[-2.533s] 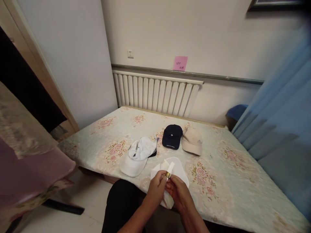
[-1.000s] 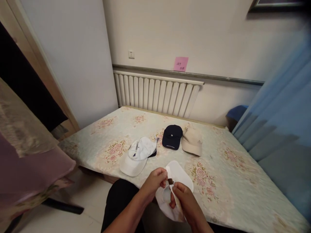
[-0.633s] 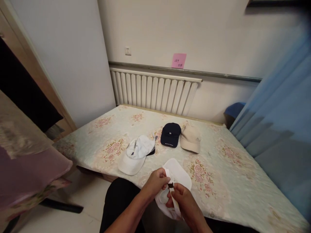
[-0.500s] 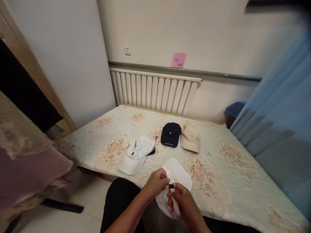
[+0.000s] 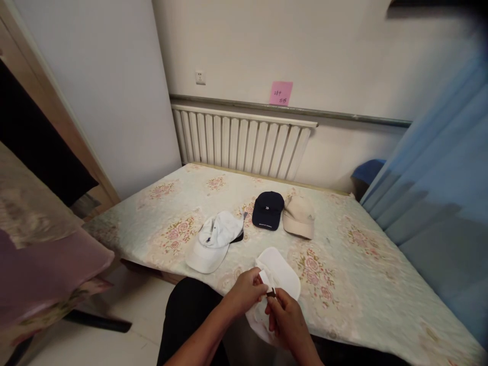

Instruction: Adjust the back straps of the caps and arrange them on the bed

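Note:
A white cap (image 5: 282, 269) lies at the near edge of the bed, its brim pointing away from me and its inside partly hidden by my hands. My left hand (image 5: 247, 292) is closed, pinching the white back strap (image 5: 266, 279) of this cap. Close beside it, my right hand (image 5: 284, 312) is closed on the strap too, at a small dark buckle (image 5: 271, 293). Another white cap (image 5: 215, 239) with a dark emblem rests to the left, over something dark. Farther back, a navy cap (image 5: 268, 210) and a beige cap (image 5: 299, 216) sit side by side.
The caps lie on a flowered bed cover (image 5: 366, 284). Behind the bed stand a white radiator (image 5: 244, 140) and a wall with a pink note (image 5: 281, 93). A blue curtain (image 5: 438, 193) hangs at right; a cloth-draped chair (image 5: 49, 284) stands at left.
My right hand has shifted its grip closer around the buckle, and the strap end that hung below it is now hidden. The left hand has turned slightly, showing more of the strap.

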Demonstrator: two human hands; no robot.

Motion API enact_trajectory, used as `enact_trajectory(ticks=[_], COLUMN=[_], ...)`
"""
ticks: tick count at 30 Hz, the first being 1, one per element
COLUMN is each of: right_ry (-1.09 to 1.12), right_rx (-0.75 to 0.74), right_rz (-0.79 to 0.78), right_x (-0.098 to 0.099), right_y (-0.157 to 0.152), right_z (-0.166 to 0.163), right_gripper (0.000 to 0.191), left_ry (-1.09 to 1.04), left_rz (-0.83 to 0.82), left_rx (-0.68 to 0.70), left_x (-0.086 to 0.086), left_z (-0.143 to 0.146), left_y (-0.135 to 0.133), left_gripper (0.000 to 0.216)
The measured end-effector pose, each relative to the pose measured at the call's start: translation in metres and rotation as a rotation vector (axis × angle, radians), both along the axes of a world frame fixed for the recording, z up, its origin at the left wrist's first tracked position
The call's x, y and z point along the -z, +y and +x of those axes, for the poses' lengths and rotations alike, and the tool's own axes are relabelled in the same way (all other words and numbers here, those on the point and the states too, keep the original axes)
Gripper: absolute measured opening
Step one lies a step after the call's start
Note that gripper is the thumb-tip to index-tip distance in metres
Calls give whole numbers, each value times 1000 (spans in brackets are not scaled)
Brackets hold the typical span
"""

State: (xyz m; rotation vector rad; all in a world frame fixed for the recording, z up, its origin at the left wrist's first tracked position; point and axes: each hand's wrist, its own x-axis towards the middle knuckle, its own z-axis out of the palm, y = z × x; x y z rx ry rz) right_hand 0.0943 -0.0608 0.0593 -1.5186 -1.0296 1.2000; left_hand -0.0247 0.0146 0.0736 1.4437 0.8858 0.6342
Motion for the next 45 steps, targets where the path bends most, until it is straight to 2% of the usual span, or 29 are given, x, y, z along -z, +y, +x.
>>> enact_trajectory(ticks=[4, 10, 14, 16, 21, 24, 32, 37, 41, 45], right_ry=[-136, -178, -213, -226, -191, -157, -162, -132, 41, 234], right_rx=[27, 25, -21, -19, -15, -23, -50, -36, 9, 45], right_rz=[72, 151, 193, 204, 209, 227, 243, 251, 218, 135], right_x=[-1, -9, -7, -4, 3, 3, -2, 2, 9, 12], right_y=[0, -5, -7, -6, -6, -6, -8, -8, -9, -8], right_z=[1, 2, 4, 6, 8, 9, 8, 9, 10, 9], right_gripper=[22, 22, 16, 14, 16, 19, 19, 21, 29, 35], left_ry=[-12, -136, -132, -68, 83, 89, 65, 61, 98, 108], left_rz=[33, -114, -120, -56, 273, 367, 501, 520, 484, 502], left_rx=[-7, 41, 31, 15, -41, -75, -86, -162, -239, -249], left_x=[-3, -8, -8, -9, -12, -11, -1, 8, 15, 18], left_z=[-2, -1, -4, -7, -11, -9, -7, -4, 0, 3], left_y=[2, -2, -7, -10, -21, -28, -38, -44, -47, -47], left_gripper=[13, 19, 15, 11, 5, 8, 12, 13, 14, 13])
